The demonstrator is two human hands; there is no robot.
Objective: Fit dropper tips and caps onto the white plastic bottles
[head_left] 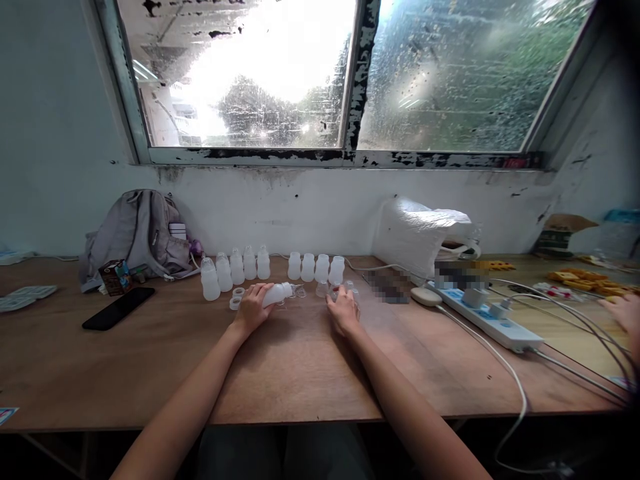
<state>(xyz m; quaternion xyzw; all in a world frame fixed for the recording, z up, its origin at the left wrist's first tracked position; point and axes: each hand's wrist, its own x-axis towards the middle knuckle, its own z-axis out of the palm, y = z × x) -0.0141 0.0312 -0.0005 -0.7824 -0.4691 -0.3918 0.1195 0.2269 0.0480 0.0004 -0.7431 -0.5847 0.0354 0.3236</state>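
On the wooden table (pixel 300 380), left of and nearer than the row of four bottles (pixel 323 268), the left hand (pixel 254 303) wraps round a white bottle (pixel 275 294) tilted nearly flat, neck rightward; a light, steady hold should suit its soft-looking wall. Just before that row's right end, the right hand (pixel 344 309) curls at clear caps (pixel 321 289), whether pinching one I cannot tell; a narrow grip would likely spare the neighbours.

Workshop: wooden bench (pixel 300 373), lined-up bottles (pixel 237 265)
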